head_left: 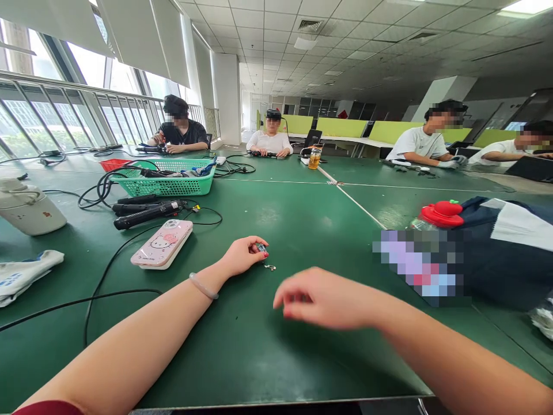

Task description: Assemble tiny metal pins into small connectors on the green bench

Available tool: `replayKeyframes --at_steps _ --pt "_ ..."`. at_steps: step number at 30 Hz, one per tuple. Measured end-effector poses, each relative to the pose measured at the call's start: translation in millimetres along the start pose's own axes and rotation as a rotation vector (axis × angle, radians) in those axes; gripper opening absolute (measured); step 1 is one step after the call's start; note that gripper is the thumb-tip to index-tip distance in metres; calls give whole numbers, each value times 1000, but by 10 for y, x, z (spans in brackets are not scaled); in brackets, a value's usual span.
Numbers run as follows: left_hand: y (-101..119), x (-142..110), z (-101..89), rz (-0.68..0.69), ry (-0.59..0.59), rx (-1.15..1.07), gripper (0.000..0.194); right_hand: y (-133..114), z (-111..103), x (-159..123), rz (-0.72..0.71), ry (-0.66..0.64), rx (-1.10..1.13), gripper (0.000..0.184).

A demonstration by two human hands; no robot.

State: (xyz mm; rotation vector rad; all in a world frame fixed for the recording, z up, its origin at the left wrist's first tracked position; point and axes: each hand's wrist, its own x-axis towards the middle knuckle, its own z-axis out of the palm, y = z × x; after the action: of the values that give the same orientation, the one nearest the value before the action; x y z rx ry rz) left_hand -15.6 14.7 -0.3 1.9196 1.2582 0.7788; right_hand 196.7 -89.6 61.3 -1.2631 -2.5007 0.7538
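Observation:
My left hand (247, 255) rests on the green table with thumb and fingers pinched on a small dark blue piece with light markings (261, 248). It resembles a little circuit board, though most of it is covered by the fingers. Just beside the fingertips lie a few tiny silvery bits (270, 267), too small to name. Nearer to me and to the right, my right hand (317, 298) hovers above the table, blurred by motion. Its fingers are loosely curled, with a gap between thumb and forefinger, and nothing shows in them.
A pink phone (162, 245), black handheld devices (149, 212) with cables and a green basket (173, 178) are at the left. A white cloth (28, 276) and white jug (28, 207) lie farther left. At right stand a red-lidded bottle (443, 213) and dark bag (501, 259). Several people sit beyond.

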Motion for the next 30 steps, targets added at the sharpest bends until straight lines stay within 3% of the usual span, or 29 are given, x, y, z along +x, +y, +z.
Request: replayKeyframes --at_steps 3,7,13,17,22,30 --pt "4 1 -5 -10 -10 0 35 212 -50 455 67 33 -9 6" --pt "-2 0 -5 -12 -17 15 32 480 178 721 116 160 -4 18" --pt "34 -9 13 -30 -19 -2 26 526 412 721 98 294 -120 19" --pt "16 -1 20 -24 -15 1 27 489 433 751 85 300 -139 8" --pt "-40 10 27 2 -15 13 26 510 437 750 55 314 -138 7" --pt "72 -29 39 -23 13 -38 26 541 390 721 -18 494 -41 12"
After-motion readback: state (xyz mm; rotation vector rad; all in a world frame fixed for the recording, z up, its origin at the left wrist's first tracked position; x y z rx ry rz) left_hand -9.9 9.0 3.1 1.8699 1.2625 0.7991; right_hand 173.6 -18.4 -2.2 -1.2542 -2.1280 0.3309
